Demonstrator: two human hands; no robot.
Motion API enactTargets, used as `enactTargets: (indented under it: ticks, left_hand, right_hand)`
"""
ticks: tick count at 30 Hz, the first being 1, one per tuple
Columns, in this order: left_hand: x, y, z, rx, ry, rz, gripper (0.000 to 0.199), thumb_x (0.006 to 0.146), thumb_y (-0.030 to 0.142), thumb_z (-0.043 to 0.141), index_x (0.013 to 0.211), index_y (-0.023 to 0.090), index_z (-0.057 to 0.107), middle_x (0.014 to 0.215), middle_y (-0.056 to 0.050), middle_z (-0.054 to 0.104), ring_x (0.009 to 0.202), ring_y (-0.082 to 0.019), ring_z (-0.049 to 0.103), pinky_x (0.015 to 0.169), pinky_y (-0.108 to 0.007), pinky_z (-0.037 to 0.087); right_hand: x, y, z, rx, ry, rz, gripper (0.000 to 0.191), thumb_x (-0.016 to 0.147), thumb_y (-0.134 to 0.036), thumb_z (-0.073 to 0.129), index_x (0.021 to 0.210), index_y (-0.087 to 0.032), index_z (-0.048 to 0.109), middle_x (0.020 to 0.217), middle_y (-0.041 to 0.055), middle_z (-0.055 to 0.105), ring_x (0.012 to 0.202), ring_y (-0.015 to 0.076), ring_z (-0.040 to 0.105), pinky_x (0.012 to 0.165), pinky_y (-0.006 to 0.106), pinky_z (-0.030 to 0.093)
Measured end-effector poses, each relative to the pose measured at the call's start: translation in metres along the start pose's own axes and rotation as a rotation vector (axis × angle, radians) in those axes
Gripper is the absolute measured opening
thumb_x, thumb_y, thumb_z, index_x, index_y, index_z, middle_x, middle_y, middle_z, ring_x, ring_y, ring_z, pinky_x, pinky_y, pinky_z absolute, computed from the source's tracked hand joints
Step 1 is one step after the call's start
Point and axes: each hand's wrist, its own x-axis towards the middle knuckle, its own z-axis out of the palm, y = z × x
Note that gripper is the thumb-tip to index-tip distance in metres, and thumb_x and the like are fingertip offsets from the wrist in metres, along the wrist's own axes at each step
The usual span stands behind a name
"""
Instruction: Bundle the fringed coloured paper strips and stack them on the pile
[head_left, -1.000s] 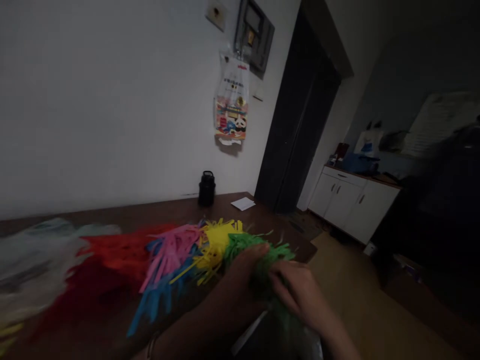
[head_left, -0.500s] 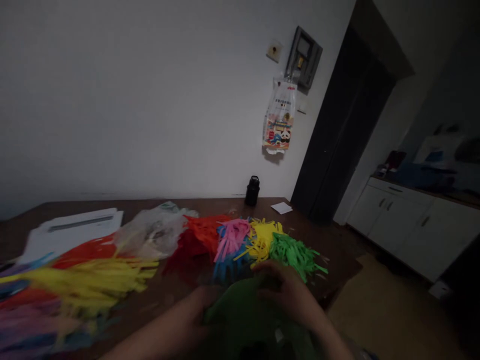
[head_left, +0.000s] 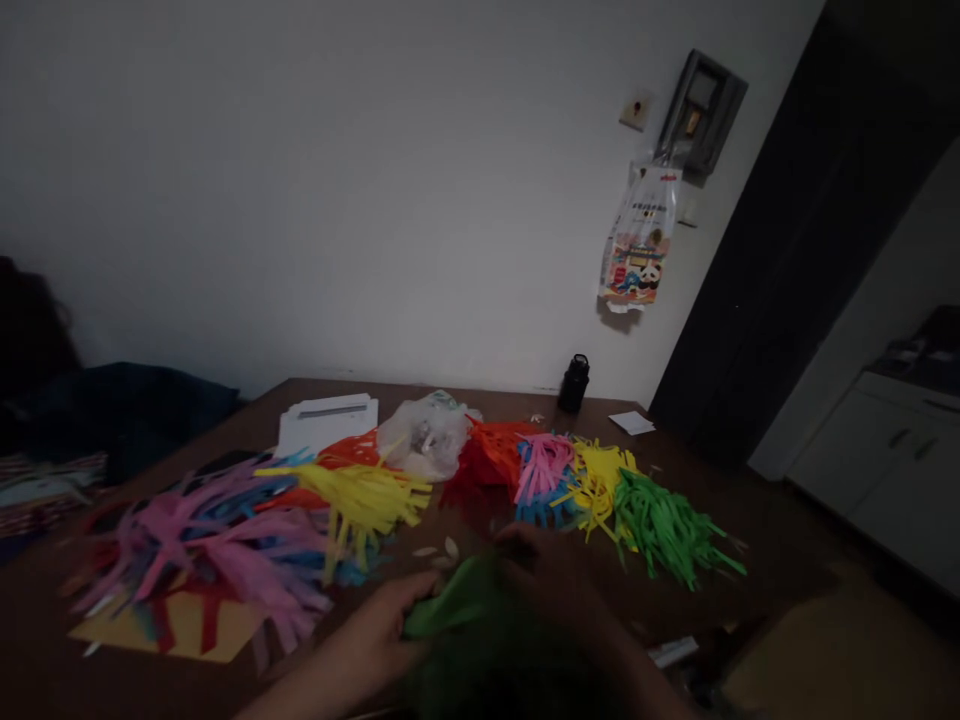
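My left hand (head_left: pixel 397 615) pinches the green sheet (head_left: pixel 457 600) at the table (head_left: pixel 724 485)'s near side; my right hand (head_left: pixel 551 575) curls at its right, grip too dark to tell. Uneven pulling could tear it; a rightward sweep could scatter the green fringe (head_left: pixel 671 525).

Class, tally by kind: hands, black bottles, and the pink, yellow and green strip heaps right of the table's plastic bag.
Hands: 2 (left hand, right hand)
Black bottle: 1
Pink heap: 1
Yellow heap: 1
Green heap: 1
Total: 6
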Motion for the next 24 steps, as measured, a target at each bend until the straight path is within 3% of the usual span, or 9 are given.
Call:
enactTargets:
  ticks: [4,9,13,19,21,24]
  left_hand:
    - [-0.008,-0.007,-0.001,0.04,0.044,0.016,0.012,0.072,0.028,0.061,0.069,0.021,0.052,0.071,0.004,0.053,0.07,-0.016,0.049,0.062,-0.022,0.038]
    - [-0.014,-0.041,-0.004,0.099,0.071,-0.004,0.007,0.071,0.025,0.055,0.075,0.022,0.049,0.073,0.005,0.05,0.072,-0.017,0.049,0.064,-0.023,0.038]
    - [-0.018,-0.057,-0.009,0.152,0.056,-0.009,0.011,0.068,0.019,0.052,0.078,0.023,0.05,0.074,0.006,0.052,0.074,-0.017,0.051,0.067,-0.023,0.039]
    - [-0.025,-0.045,-0.019,0.04,0.13,-0.041,0.009,0.072,0.03,0.055,0.078,0.023,0.054,0.078,0.002,0.058,0.08,-0.021,0.055,0.074,-0.027,0.044]
    - [-0.024,-0.041,-0.02,0.029,0.136,-0.054,0.012,0.071,0.033,0.057,0.076,0.023,0.055,0.077,0.002,0.059,0.079,-0.021,0.056,0.073,-0.026,0.045]
    - [-0.022,-0.033,-0.018,0.067,0.128,-0.066,0.011,0.069,0.033,0.058,0.073,0.023,0.054,0.074,0.003,0.058,0.077,-0.02,0.054,0.07,-0.024,0.044]
  right_hand:
    - [-0.002,0.007,0.017,-0.096,-0.047,-0.006,0.042,0.067,-0.005,0.054,0.104,-0.019,0.07,0.101,0.0048,0.073,0.093,0.0195,0.066,0.079,0.026,0.047]
    - [-0.007,0.023,0.021,-0.415,-0.062,0.022,0.05,0.066,-0.001,0.05,0.106,-0.021,0.072,0.106,0.0067,0.069,0.101,0.0214,0.062,0.086,0.031,0.041]
    - [-0.006,0.021,0.006,-0.581,-0.011,0.079,0.043,0.073,-0.003,0.049,0.1,-0.025,0.075,0.102,0.0062,0.068,0.098,0.0224,0.061,0.085,0.034,0.038]
    - [-0.016,0.032,-0.033,-0.818,0.011,0.228,0.045,0.075,0.0,0.049,0.107,-0.02,0.073,0.109,0.0134,0.067,0.106,0.0306,0.06,0.092,0.047,0.038]
    - [-0.024,0.035,-0.042,-0.755,-0.026,0.198,0.052,0.074,-0.004,0.057,0.123,-0.019,0.065,0.126,0.0161,0.061,0.118,0.0336,0.054,0.099,0.05,0.037]
    - [-0.031,0.028,-0.036,-0.408,-0.099,-0.011,0.083,0.071,-0.016,0.072,0.147,-0.024,0.039,0.151,0.0114,0.04,0.136,0.0277,0.04,0.111,0.044,0.031]
